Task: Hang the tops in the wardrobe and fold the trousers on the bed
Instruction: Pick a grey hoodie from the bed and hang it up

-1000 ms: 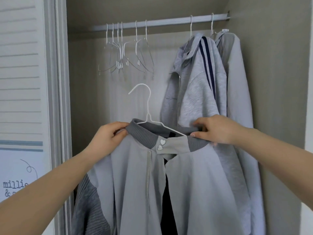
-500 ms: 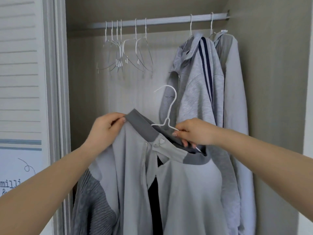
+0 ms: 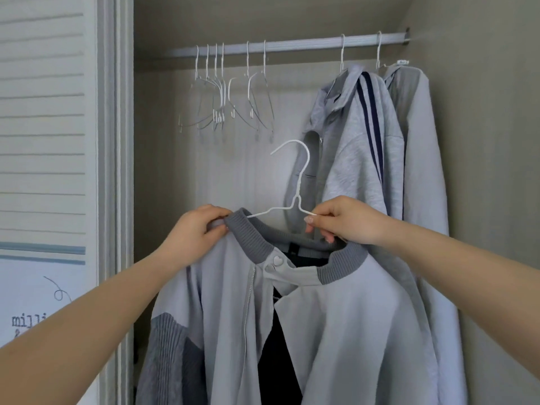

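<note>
A light grey zip jacket (image 3: pixel 336 331) with a dark ribbed collar hangs in front of me, below the wardrobe rail (image 3: pixel 292 46). My left hand (image 3: pixel 195 232) grips the collar's left end. My right hand (image 3: pixel 344 222) pinches the right arm of a white wire hanger (image 3: pixel 295 197), whose left arm runs into the collar. The hanger's hook points up and left, well below the rail. Two grey tops hang on the rail at the right: a striped hoodie (image 3: pixel 356 147) and a plain one (image 3: pixel 420 159).
Several empty wire hangers (image 3: pixel 225 97) hang on the rail's left half. A slatted wardrobe door (image 3: pixel 43 127) stands at the left with its frame (image 3: pixel 115 171). The wardrobe's side wall (image 3: pixel 491 141) closes the right.
My right hand has moved from the collar's right side onto the hanger's right arm. The hanger has tilted and then come upright, and the right half of the collar has dropped lower.
</note>
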